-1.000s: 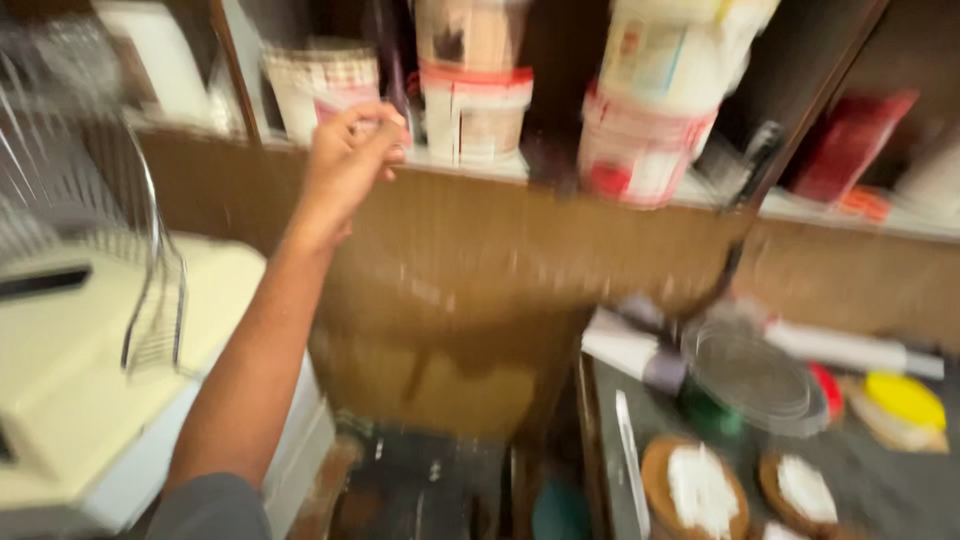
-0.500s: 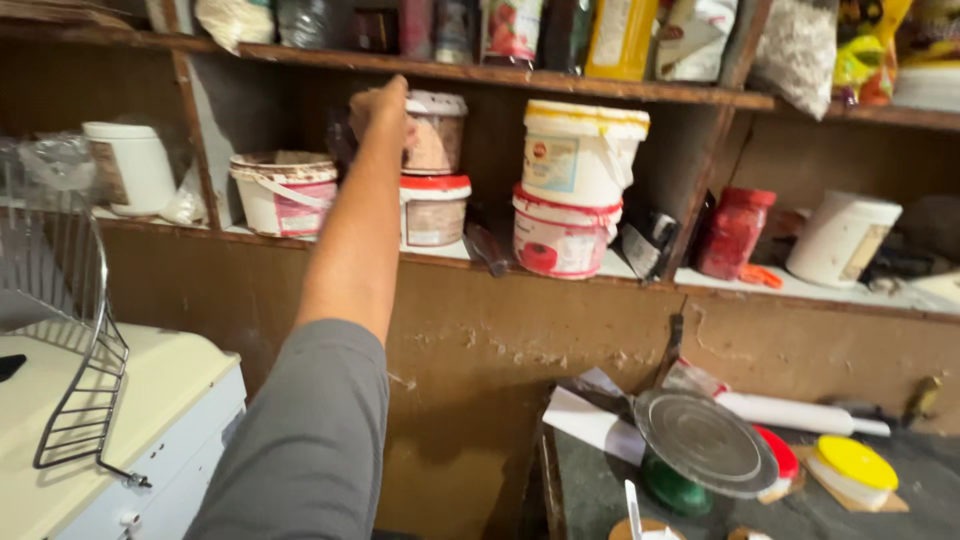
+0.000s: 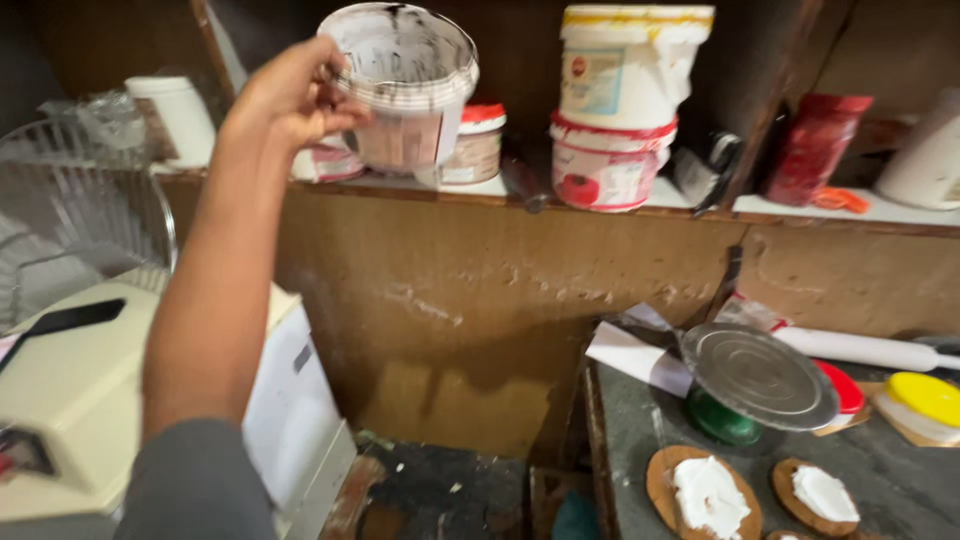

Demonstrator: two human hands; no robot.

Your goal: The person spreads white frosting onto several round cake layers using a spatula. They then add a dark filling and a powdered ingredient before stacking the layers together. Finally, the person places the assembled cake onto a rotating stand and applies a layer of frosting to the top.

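Nearest, on the desk at lower right: round boards topped with white cream, a metal turntable, a rolling pin. Higher, left hand pinching the rim of a white tub, lifted clear above the shelf. Behind, stacked white buckets, a red jar. Right hand out of sight.
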